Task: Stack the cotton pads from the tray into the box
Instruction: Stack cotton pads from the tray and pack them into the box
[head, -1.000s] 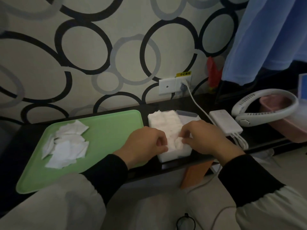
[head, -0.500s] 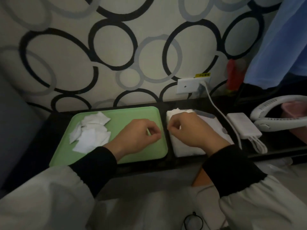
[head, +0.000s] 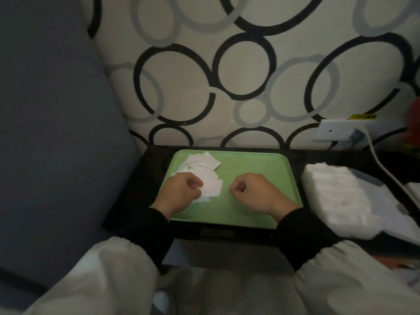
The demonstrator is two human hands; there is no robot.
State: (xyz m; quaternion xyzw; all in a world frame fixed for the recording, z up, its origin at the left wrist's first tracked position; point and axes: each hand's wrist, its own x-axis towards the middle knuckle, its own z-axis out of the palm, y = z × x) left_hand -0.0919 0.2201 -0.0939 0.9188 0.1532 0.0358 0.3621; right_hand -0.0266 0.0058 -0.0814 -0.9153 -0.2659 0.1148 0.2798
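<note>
I had my left hand [head: 180, 194] down on the loose heap of thin white square cotton pads [head: 205, 170]. Its fingers were curled, and forefinger and thumb were closed on the near edge of one pad. The heap lay in the far left corner of the pale green plastic tray [head: 254, 164] with rounded corners, the pads overlapping at odd angles, and some of them ran under my knuckles where I could not see them.

My right hand [head: 258, 194] hung over the bare middle of the tray, well apart from the heap. Its fingers were folded in and the thumb tip was against the forefinger, with nothing in it that I could make out. Both black cuffs [head: 302, 235] crossed the tray's near edge.

The tray sat on the black bench [head: 136, 192], close to its back edge. Just beside the tray, toward the right end of the bench, stood the white rectangular box [head: 363, 229]. A thick layer of stacked pads [head: 334, 189] rose to its top. That part was blurred, so I could not tell how neatly they lay.

Behind the bench was the cream wallpaper [head: 238, 71] with black and grey rings. A white wall socket [head: 336, 131] sat low on the wall above the bench's far right corner. From it a white cable [head: 383, 171] ran down past the box. A dark grey-blue cushion [head: 56, 133] filled the space off the left end of the bench.
</note>
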